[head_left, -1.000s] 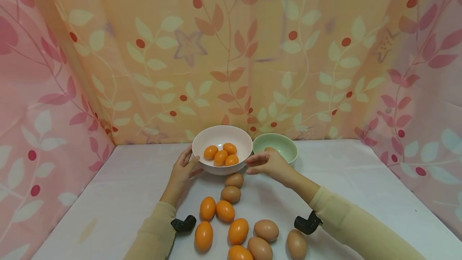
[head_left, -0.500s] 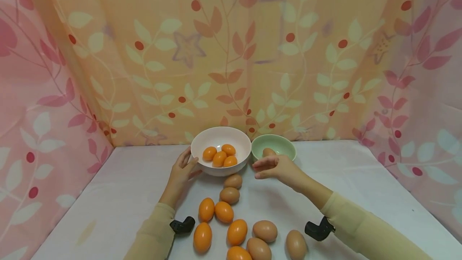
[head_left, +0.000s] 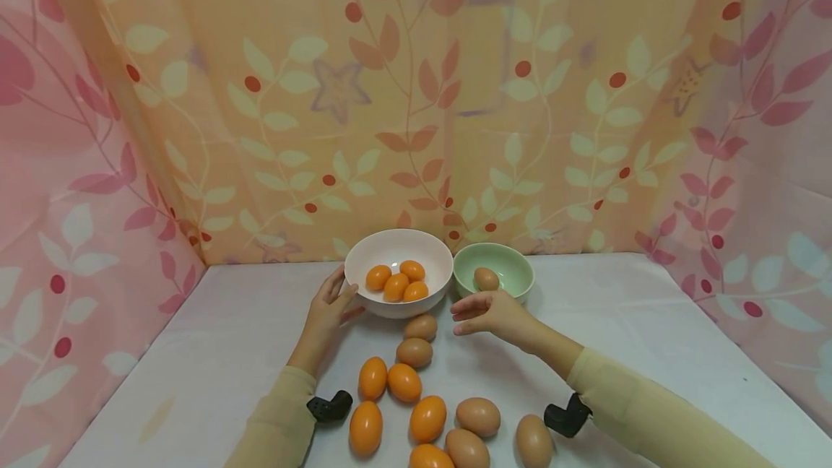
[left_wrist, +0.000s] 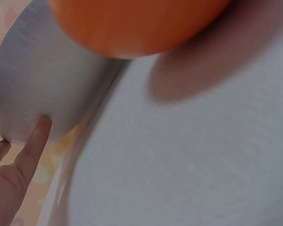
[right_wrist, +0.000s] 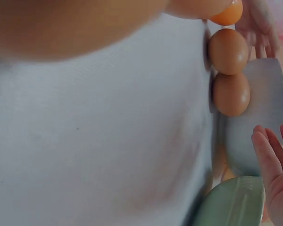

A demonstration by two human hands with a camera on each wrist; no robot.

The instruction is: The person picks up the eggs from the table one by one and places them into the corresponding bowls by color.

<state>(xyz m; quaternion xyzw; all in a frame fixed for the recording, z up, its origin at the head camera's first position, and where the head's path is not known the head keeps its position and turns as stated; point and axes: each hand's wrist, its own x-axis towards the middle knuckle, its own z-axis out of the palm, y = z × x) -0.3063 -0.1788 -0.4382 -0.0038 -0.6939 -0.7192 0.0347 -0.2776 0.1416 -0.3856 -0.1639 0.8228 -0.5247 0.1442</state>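
Fingers (left_wrist: 34,145) spread, our left hand (head_left: 326,310) touches the white bowl (head_left: 370,251) holding orange eggs (head_left: 394,287); to that bowl's right, we have the green bowl (head_left: 518,274) and our right hand (head_left: 499,317), fingers loosely apart.

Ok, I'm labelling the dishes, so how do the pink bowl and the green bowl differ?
The pink bowl is wider than the green bowl. The pink bowl shows four orange eggs; the green bowl shows one brown egg. The pink bowl stands on the left, the green bowl on the right. Both are round and upright.
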